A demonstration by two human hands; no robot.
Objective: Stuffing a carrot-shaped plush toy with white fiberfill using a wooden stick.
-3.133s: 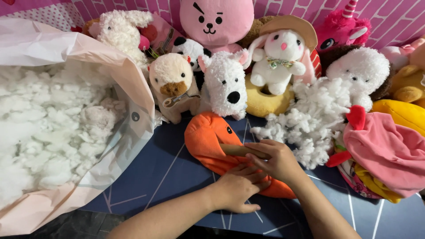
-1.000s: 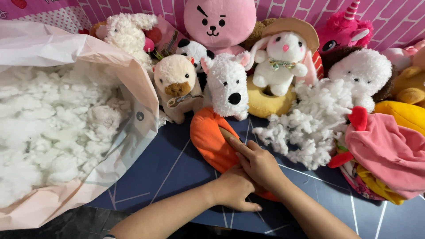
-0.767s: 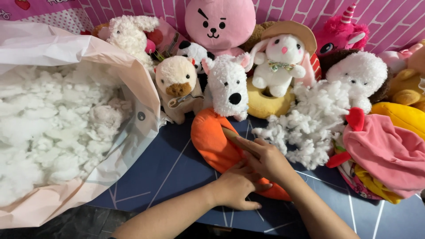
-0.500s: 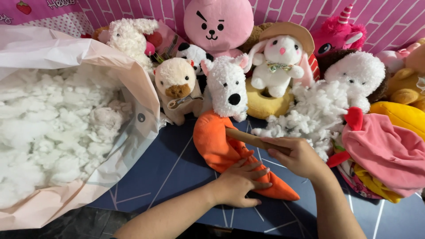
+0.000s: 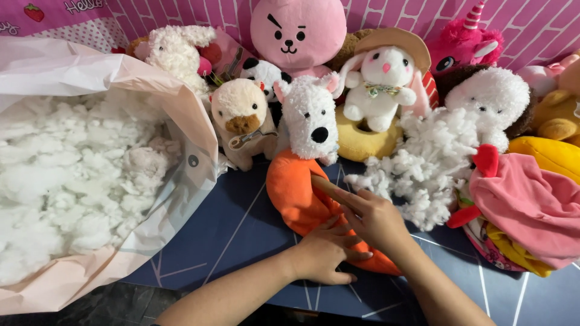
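Two bare hands rest on one flat orange plush carrot shell, which lies on the dark blue mat just in front of the white plush dog. Its long axis runs from upper left to lower right. The left hand presses the lower part with its fingers loosely spread, gripping nothing. The right hand is nearer the wide end, with its fingers stretched along the fabric. Loose white stuffing sits just to the right.

Orange plush partly hidden under both hands; stuffing bag cut off left; pink cloth cut off right.
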